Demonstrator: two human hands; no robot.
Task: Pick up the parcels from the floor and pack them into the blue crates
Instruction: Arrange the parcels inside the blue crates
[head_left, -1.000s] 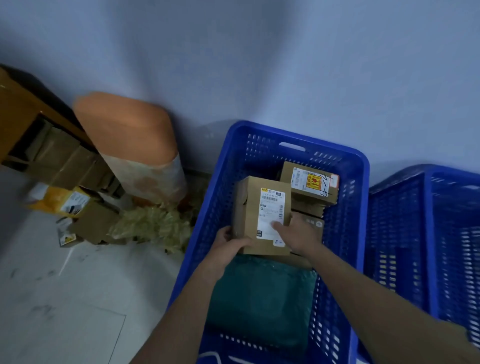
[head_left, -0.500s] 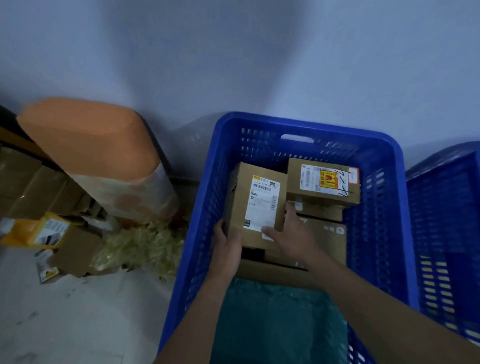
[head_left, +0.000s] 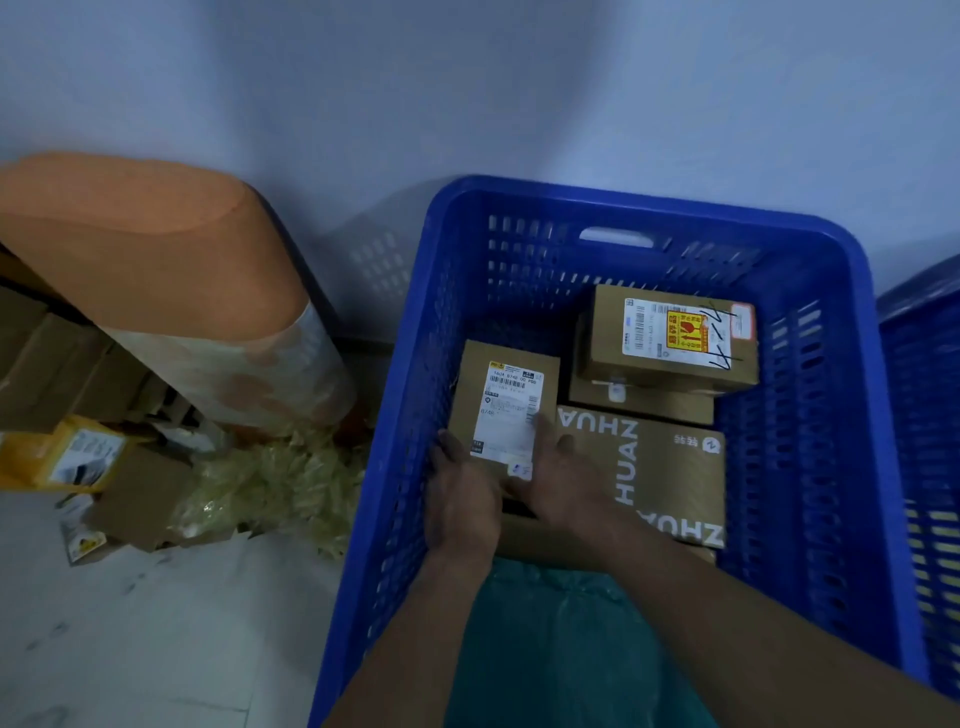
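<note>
- Two hands meet on one small labelled parcel (head_left: 504, 410), which sits inside the blue crate (head_left: 649, 208), against its left wall and about midway along it.
- The left hand (head_left: 457, 499) grips the parcel's near left corner, next to the crate's left wall, with fingers curled close together round the edge.
- The right hand (head_left: 558, 473) holds the parcel's near right corner. Its thumb lies straight along the right edge of the white label and its fingers bend across the near end. How far they spread cannot be told.
- The parcel lies flat, label up, touching a long brown box (head_left: 660, 467) printed ZHUAN that fills the crate's middle right.
- Toward the crate's far right corner, a box with a yellow-red sticker (head_left: 670, 338) rests on a flatter carton (head_left: 644, 405).
- A teal bag (head_left: 561, 649) covers the crate's near end, under both forearms.
- A second blue crate (head_left: 924, 415) stands just right of the first.
- Left of the crate, on the floor by the wall, lean an orange roll (head_left: 156, 270), pale crumpled filler (head_left: 280, 483) and a yellow box (head_left: 67, 452).
</note>
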